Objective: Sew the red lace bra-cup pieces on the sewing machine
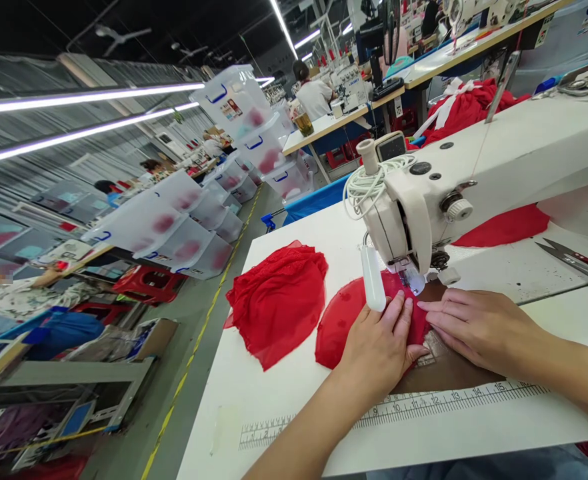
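My left hand (380, 340) lies on a red sheer fabric piece (347, 313), fingers stretched toward the presser foot (414, 280) and thumb apart. Close by on the right, my right hand (484, 328) has its fingers pressed together at the red piece's edge. Whatever is between those fingers is hidden. Brown fabric (449, 377) lies beneath both hands and partly beneath the red piece. The white sewing machine (399, 207) stands over the fabric, its needle area lit. Left of my hands, a gathered red fabric piece (279, 300) rests on the white table (244, 393).
A printed ruler (454, 400) runs along the table's front. Black scissors (574, 260) and another red piece (507, 227) lie right of the needle. A white hanging handle (373, 277) is beside the machine head. Plastic bins (184, 233) and co-workers stand beyond the aisle.
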Motion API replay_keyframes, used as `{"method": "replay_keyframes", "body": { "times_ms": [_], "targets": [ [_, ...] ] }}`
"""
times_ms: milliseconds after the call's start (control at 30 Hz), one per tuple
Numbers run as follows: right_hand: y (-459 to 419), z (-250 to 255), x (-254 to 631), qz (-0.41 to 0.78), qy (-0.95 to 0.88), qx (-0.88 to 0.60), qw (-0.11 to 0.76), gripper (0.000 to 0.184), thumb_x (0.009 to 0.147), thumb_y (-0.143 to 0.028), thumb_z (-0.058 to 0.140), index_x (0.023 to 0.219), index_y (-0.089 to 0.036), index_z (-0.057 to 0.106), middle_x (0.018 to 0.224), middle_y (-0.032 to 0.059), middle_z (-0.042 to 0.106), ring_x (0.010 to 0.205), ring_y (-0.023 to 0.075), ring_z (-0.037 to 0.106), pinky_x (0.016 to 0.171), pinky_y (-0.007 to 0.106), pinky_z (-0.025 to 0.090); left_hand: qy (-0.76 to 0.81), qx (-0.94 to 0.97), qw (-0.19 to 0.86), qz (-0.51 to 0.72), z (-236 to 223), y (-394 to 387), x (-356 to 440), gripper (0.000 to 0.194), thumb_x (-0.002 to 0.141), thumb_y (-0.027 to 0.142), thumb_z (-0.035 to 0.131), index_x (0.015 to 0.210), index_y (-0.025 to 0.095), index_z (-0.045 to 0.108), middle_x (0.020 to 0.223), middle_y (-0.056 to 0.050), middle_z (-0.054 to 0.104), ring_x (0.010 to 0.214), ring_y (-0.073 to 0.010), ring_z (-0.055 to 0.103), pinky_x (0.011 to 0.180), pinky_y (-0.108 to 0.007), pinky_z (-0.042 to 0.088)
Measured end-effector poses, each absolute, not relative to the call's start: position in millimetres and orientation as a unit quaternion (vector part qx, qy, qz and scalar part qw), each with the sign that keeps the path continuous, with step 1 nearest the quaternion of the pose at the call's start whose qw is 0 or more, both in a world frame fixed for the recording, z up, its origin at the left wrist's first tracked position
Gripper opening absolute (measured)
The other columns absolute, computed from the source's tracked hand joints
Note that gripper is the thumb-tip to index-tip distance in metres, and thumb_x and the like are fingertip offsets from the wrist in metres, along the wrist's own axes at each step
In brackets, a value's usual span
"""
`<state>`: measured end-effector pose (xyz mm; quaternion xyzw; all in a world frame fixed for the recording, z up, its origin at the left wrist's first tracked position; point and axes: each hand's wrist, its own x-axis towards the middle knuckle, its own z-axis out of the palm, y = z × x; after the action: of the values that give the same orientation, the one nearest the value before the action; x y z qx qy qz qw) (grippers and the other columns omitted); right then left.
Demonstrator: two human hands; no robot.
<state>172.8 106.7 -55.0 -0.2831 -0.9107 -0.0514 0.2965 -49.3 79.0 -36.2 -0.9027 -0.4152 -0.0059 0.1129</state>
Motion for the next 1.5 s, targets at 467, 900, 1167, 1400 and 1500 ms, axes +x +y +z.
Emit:
{"method": "replay_keyframes", "body": {
  "times_ms": [467, 900, 1167, 1400, 1500],
  "targets": [
    [115, -67, 169, -0.100, -0.907, -0.280, 0.297, 0.028, 0.100, -0.011, 0.040, 0.100, -0.016, 0.067, 0.109, 0.0096, 0.075, 0.083, 0.0226, 0.060, 0.065, 0.035, 0.049, -0.439, -0.890, 0.121, 0.007, -33, 93, -52, 0.059, 0.105, 0.052, 0.044, 0.149, 0.013, 0.051, 0.153, -0.011, 0.053, 0.134, -0.0293, 0.055, 0.106, -0.044, 0.054],
    [119, -64, 172, -0.121, -0.914, -0.275, 0.274, 0.032, 0.099, -0.013, 0.042, 0.109, -0.015, 0.072, 0.121, 0.0101, 0.074, 0.083, 0.0222, 0.063, 0.062, 0.035, 0.054, -0.456, -0.885, 0.096, 0.018, -37, 107, -63, 0.054, 0.108, 0.041, 0.039, 0.156, 0.017, 0.040, 0.163, -0.004, 0.040, 0.144, -0.0281, 0.046, 0.121, -0.051, 0.038],
    [120, -56, 173, -0.130, -0.919, -0.259, 0.267, 0.037, 0.105, -0.018, 0.036, 0.111, -0.014, 0.072, 0.119, 0.0087, 0.075, 0.080, 0.0210, 0.067, 0.060, 0.033, 0.057, -0.456, -0.885, 0.090, -0.024, -45, 109, -65, 0.054, 0.109, 0.046, 0.032, 0.155, 0.019, 0.041, 0.161, -0.004, 0.043, 0.143, -0.0275, 0.047, 0.121, -0.051, 0.035],
    [120, -56, 176, -0.153, -0.916, -0.239, 0.285, 0.042, 0.107, -0.019, 0.031, 0.108, -0.017, 0.073, 0.118, 0.0058, 0.076, 0.079, 0.0198, 0.071, 0.061, 0.033, 0.059, -0.476, -0.878, 0.043, -0.035, -42, 108, -61, 0.057, 0.108, 0.049, 0.033, 0.154, 0.016, 0.042, 0.156, -0.008, 0.051, 0.146, -0.0300, 0.042, 0.123, -0.050, 0.032],
    [120, -56, 178, -0.148, -0.915, -0.236, 0.293, 0.040, 0.107, -0.021, 0.032, 0.108, -0.018, 0.072, 0.119, 0.0053, 0.076, 0.084, 0.0199, 0.073, 0.066, 0.033, 0.061, -0.476, -0.879, 0.007, -0.034, -40, 106, -60, 0.058, 0.108, 0.048, 0.032, 0.154, 0.014, 0.043, 0.157, -0.010, 0.048, 0.147, -0.0299, 0.040, 0.124, -0.050, 0.031]
  ]
}}
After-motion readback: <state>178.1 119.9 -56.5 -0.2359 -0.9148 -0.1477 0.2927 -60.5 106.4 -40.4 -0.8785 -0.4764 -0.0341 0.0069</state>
